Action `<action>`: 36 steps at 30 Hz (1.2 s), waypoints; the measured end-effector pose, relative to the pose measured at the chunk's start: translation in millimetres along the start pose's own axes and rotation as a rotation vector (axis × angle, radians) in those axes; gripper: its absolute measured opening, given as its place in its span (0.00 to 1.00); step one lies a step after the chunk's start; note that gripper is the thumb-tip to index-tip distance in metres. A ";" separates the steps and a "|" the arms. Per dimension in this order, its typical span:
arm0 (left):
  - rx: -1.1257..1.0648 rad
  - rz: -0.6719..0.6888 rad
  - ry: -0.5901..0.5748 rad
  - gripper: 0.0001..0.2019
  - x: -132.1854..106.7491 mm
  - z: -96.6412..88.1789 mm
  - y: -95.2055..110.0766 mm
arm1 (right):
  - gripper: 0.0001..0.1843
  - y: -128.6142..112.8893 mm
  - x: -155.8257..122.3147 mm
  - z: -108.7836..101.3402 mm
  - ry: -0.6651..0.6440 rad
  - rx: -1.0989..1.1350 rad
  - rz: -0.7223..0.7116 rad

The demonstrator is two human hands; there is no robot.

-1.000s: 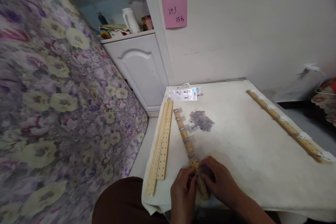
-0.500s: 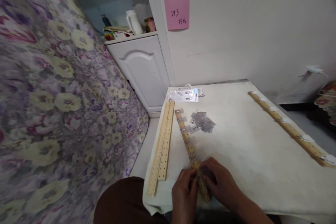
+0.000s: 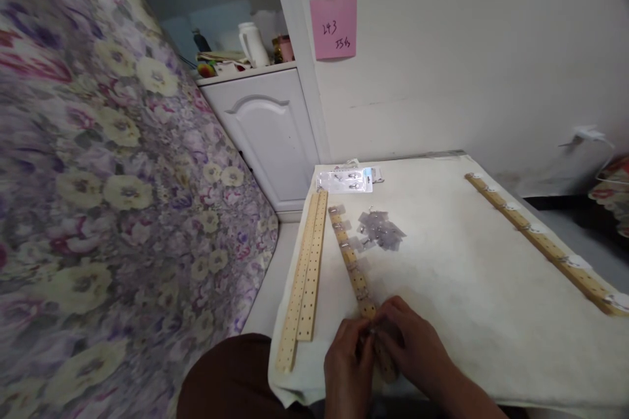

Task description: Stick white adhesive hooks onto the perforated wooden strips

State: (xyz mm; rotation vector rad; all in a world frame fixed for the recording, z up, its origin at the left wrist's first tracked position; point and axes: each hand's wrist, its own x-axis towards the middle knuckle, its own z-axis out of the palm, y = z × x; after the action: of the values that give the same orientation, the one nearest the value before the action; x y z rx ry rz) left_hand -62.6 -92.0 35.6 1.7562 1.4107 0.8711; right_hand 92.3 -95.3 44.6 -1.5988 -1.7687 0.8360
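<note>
A narrow wooden strip with holes [image 3: 358, 280] runs down the left part of the cloth-covered table. Several small metal pieces on clear plastic squares sit along its far half. At its near end, my left hand [image 3: 346, 357] comes in from the left, with thumb and fingers pinched over the strip. From the right, my right hand [image 3: 415, 344] has its fingers closed at the same spot, its fingertips meeting the left ones. Something tiny and shiny shows between them, too small to name. To the right of the strip lies a pile of clear plastic squares with metal bits [image 3: 381, 230].
Two more drilled wooden strips [image 3: 308, 275] lie side by side at the left edge. A clear package [image 3: 345, 181] rests at the back. Along the right edge lies a strip with white round pieces [image 3: 535, 236]. A floral curtain [image 3: 122, 190] hangs at left.
The view has shifted slightly. Both hands stay at the same place on the strip, with fingertips drawn a little closer together.
</note>
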 end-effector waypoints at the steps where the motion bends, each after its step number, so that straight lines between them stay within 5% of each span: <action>1: 0.003 -0.007 -0.001 0.10 0.3 0.0 0.3 | 0.10 -0.2 -0.1 0.2 -0.007 -0.005 0.008; 12: 0.042 -0.002 -0.017 0.10 3.1 -1.3 1.1 | 0.10 -0.8 0.1 -1.8 -0.017 0.010 0.036; 19: -0.003 0.073 -0.017 0.10 -0.1 -3.9 3.4 | 0.17 5.4 -6.1 -9.2 0.069 0.101 -0.100; 23: -0.044 0.050 0.015 0.11 -3.2 -9.5 2.3 | 0.08 10.2 -22.8 -14.6 0.196 0.014 0.041; 29: -0.086 -0.006 0.131 0.14 -4.8 -14.5 -0.9 | 0.09 3.1 -53.1 12.6 0.123 -0.174 0.148; 36: -0.105 0.002 0.145 0.16 -4.8 -14.4 -1.2 | 0.13 -9.0 -48.2 31.3 0.121 -0.415 0.146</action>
State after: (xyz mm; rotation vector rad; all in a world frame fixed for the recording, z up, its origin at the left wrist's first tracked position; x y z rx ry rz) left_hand -76.2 -94.9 41.7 1.6444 1.4277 1.0724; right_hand 66.5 -145.7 31.1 -2.0171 -1.8374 0.4381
